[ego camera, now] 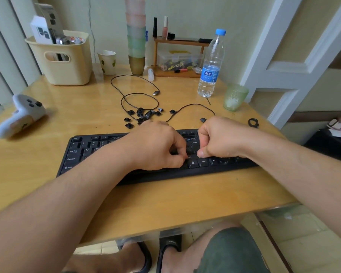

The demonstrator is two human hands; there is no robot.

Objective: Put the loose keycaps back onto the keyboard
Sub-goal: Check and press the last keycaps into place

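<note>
One keyboard [91, 152], two hands on it, about fourteen loose keycaps [146, 115].

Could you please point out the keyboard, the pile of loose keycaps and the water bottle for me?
keyboard [81, 152]: head view, on its left key rows.
pile of loose keycaps [144, 115]: head view, on the middle of the cluster.
water bottle [210, 73]: head view, on its blue label.

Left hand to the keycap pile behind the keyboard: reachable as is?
Probably yes. The left hand rests on the keyboard just in front of the loose keycaps; only the thin black cable loops by them, nothing tall between.
</note>
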